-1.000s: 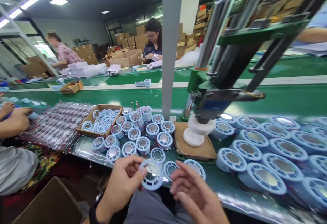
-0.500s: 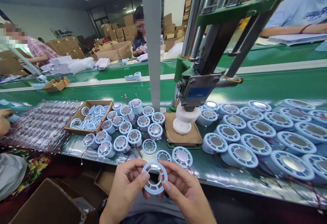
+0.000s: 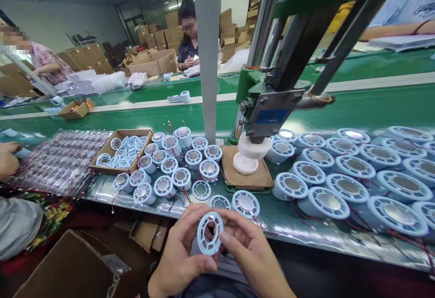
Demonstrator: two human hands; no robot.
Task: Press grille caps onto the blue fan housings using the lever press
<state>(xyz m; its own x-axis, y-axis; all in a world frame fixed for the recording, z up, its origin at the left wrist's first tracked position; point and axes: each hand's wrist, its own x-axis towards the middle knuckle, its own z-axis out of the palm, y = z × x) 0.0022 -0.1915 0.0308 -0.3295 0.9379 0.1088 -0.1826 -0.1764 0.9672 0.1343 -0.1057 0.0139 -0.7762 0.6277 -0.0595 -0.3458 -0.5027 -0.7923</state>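
Note:
A light blue slotted ring (image 3: 204, 233) is held tilted in front of me, below the bench edge. My right hand (image 3: 249, 246) pinches its right rim between thumb and fingers. My left hand (image 3: 185, 248) curls around its left side, fingers behind it and the thumb below its lower rim. Just beyond my hands, a loose blue ring (image 3: 201, 190) and a round blue unit with a metal disc (image 3: 245, 203) lie on the bench. Behind them stands a press with a white round head (image 3: 254, 146) over a white cup (image 3: 245, 164).
Many blue round units with red wires (image 3: 309, 171) cover the right; others stand left of the press. A cardboard box (image 3: 118, 168) holds blue rings. Wrapped parts (image 3: 57, 162) lie farther left, beside another person's hand (image 3: 8, 160). A grey post (image 3: 209, 62) rises behind.
The ring has turned to a steeper tilt. My left thumb has come off its face and moved down below it. The view has shifted slightly.

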